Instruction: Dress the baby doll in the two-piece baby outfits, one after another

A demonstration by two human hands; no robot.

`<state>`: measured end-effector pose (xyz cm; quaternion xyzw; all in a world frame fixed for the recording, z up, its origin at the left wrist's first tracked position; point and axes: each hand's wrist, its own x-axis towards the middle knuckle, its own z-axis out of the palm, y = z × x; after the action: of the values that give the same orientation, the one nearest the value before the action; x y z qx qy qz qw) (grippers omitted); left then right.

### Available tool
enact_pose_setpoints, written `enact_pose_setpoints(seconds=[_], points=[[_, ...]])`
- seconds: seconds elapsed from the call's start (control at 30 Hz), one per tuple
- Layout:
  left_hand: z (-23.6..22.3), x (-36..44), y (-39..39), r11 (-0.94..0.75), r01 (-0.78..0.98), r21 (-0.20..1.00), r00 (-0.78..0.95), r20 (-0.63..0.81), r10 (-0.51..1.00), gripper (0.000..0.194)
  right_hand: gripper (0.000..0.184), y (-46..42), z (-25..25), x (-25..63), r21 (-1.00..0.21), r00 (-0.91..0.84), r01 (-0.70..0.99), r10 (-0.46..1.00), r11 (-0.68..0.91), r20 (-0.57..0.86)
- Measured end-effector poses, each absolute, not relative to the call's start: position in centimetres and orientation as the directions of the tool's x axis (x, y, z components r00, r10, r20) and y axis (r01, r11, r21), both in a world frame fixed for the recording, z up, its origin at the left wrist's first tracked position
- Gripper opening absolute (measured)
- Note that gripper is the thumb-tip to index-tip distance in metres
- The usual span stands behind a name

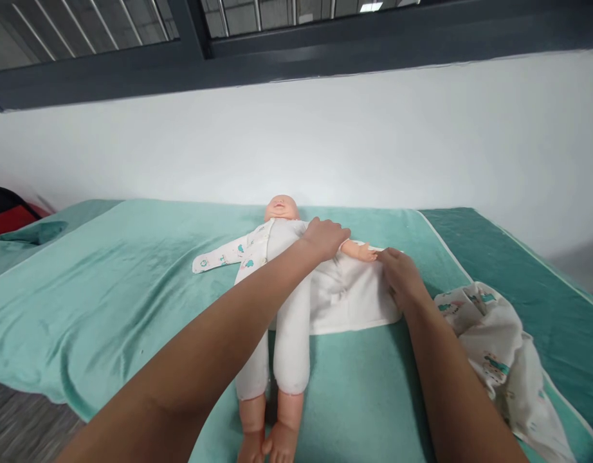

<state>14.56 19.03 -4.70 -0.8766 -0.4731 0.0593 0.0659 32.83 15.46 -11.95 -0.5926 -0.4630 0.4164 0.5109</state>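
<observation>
A baby doll (280,209) lies on its back on a green-covered bed (132,302), head toward the wall. It wears a white printed garment (345,296), spread open on its right-hand side. My left hand (325,236) rests curled on the doll's upper arm near the shoulder. My right hand (400,276) presses on the open flap of the garment, just beside the doll's bare hand (364,252). One printed sleeve (219,254) lies stretched out to the left. The doll's bare feet (267,437) point toward me.
A crumpled printed cloth (494,354) lies on the bed at the right. A darker green cover (518,257) sits further right. A white wall and dark window frame (296,58) stand behind. A red and black object (7,212) shows at far left.
</observation>
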Motion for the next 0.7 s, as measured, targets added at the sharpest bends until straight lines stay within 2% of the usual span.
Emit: enact_pose_setpoints(seconds=[0.1,0.23,0.37,0.5,0.63,0.7], points=[[-4.4,14.6,18.8,-0.534,0.826,-0.182,0.533,-0.055,0.844,0.026,0.033,15.4,-11.4,33.3,-0.990,0.308,-0.141,0.949,-0.030,-0.072],[-4.4,14.9,18.6,-0.471,0.848,-0.243,0.457,-0.112,0.882,0.019,0.042,15.0,-10.5,32.9,-0.933,0.367,-0.349,0.929,0.094,-0.044],[-5.0,15.8,18.5,-0.370,0.887,-0.275,0.350,-0.122,0.929,0.030,0.045,14.2,-10.0,32.2,-0.831,0.284,-0.538,0.959,0.140,-0.022],[-6.2,16.9,18.4,-0.317,0.921,-0.225,0.308,-0.075,0.949,0.045,0.041,13.4,-10.0,31.5,-0.792,0.172,-0.601,0.985,0.110,0.006],[-7.5,17.0,17.8,-0.292,0.933,-0.210,0.304,0.024,0.952,0.039,0.036,12.9,-10.0,31.0,-0.795,0.074,-0.601,0.996,0.080,0.043],[-7.8,16.6,17.5,-0.329,0.930,-0.162,0.345,0.081,0.935,0.037,0.032,12.6,-9.8,30.8,-0.812,0.029,-0.579,0.997,0.071,0.066]])
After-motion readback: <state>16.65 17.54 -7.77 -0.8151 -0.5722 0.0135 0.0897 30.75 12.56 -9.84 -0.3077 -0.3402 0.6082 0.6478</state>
